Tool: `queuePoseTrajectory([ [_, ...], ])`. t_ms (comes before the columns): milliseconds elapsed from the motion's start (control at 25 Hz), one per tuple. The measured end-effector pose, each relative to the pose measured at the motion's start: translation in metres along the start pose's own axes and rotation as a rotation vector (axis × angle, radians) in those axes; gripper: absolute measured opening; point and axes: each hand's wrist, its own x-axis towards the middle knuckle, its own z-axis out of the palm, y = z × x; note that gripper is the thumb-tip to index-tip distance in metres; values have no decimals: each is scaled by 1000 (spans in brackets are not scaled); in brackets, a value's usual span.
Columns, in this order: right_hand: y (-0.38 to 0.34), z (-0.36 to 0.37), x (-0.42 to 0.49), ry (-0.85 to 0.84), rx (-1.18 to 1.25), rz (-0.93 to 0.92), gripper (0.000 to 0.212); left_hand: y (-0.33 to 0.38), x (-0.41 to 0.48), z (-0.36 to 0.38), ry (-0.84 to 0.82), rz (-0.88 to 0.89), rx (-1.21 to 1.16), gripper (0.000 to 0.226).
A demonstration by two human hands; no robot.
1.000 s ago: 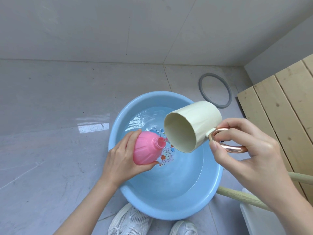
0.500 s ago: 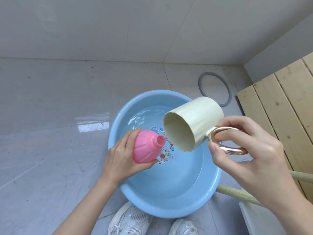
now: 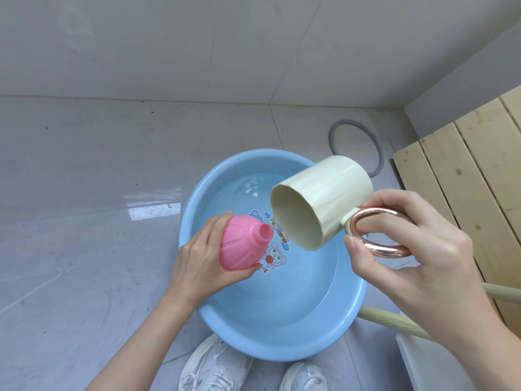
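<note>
Holding a round pink plastic bottle (image 3: 242, 244) at the frame's middle, the left hand (image 3: 203, 266) wraps its fingers around it. The right hand (image 3: 408, 249) grips the shiny copper handle (image 3: 375, 235) of a tipped cream mug (image 3: 321, 201) above a blue plastic basin (image 3: 253, 334) of water.

Left hand (image 3: 203, 261) cupped low, fingers curled in a grip; right hand (image 3: 417, 249) higher, fingers hooked, thumb alongside.

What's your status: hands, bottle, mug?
Left hand grips pink bottle, neck open. Right hand holds cream mug by its handle, tipped toward the neck. Both over blue basin; nothing in the way.
</note>
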Motion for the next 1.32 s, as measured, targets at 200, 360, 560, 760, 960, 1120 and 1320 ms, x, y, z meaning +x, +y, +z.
queuePoseTrajectory([
  [200,0,1,-1,2,-15,-14,24,0,0,-1,-5,0,-9,95],
  [360,0,2,-1,3,-25,-21,24,0,0,-1,-5,-3,-5,96],
  [560,-1,1,-1,6,-45,-31,24,0,0,0,-10,-11,-7,96],
  [760,-2,6,-2,12,-57,-53,24,-1,0,0,-11,-14,-9,97],
  [960,0,13,-4,19,-58,-70,24,0,0,-1,-4,-6,-13,95],
  [1120,3,21,-7,4,-59,-78,23,0,0,-2,-8,-8,-14,96],
  [1320,6,25,-9,-14,-21,-60,23,1,0,-2,-10,-17,-21,96],
])
